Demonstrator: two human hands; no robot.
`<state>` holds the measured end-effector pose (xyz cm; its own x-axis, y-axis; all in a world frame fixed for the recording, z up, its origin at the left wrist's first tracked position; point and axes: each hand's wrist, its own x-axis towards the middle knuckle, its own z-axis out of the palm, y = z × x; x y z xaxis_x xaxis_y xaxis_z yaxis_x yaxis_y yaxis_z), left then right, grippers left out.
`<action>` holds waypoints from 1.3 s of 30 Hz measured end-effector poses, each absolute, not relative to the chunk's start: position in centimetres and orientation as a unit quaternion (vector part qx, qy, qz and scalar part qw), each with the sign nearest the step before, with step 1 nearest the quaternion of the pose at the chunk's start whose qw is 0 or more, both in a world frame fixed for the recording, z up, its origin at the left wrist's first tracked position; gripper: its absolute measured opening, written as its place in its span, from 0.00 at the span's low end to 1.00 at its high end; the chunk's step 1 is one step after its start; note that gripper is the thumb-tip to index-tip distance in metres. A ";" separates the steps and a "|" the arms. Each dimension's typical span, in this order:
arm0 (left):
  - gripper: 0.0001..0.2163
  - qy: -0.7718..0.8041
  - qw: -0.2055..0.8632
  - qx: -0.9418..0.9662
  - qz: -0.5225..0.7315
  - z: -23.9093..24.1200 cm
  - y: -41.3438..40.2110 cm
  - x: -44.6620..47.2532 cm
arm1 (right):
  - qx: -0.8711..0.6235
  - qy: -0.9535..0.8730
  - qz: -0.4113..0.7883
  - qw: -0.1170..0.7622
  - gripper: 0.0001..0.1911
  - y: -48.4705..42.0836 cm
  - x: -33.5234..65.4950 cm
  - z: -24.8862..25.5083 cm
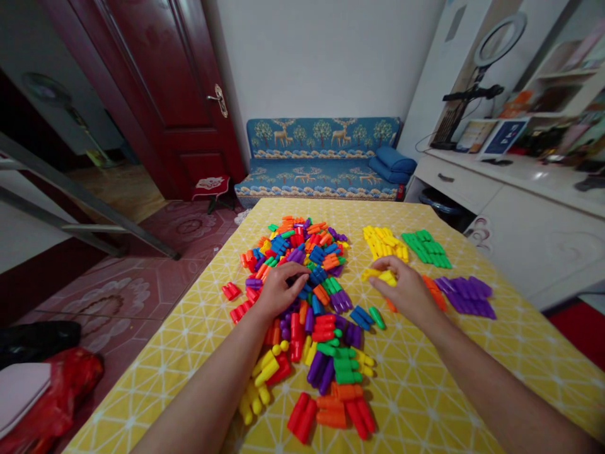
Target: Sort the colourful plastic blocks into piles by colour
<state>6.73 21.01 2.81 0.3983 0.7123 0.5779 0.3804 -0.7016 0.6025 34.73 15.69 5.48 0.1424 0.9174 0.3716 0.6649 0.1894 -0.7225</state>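
two yellow plastic bullet pegs [380, 275] lie crosswise, pinched in the right hand [409, 293] fingertips; the sorted yellow plastic peg heap [385, 243] sits just beyond. the left hand [278, 291] curls on the mixed-colour peg pile [307, 252], grip unclear.

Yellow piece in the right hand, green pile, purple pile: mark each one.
held yellow piece [378, 275], head view, its middle.
green pile [426, 248], head view, pile centre.
purple pile [467, 296], head view, pile centre.

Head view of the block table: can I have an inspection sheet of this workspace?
Surface: yellow patterned tablecloth, flat.
Job's things: mixed block pile centre; sorted yellow pile, green pile, purple pile, orange pile at right.
Clutter: red bag on floor, left.
Grips: left hand rests on that pile; right hand pinches yellow blocks.
Cables: thin lead by ring light.
Surroundings: blue sofa, red door, white cabinet.
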 end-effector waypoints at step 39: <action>0.08 0.338 0.202 0.809 0.437 2.8 21.1 6.9 | -0.762 -0.442 0.154 0.447 0.21 25.5 45.5 2.8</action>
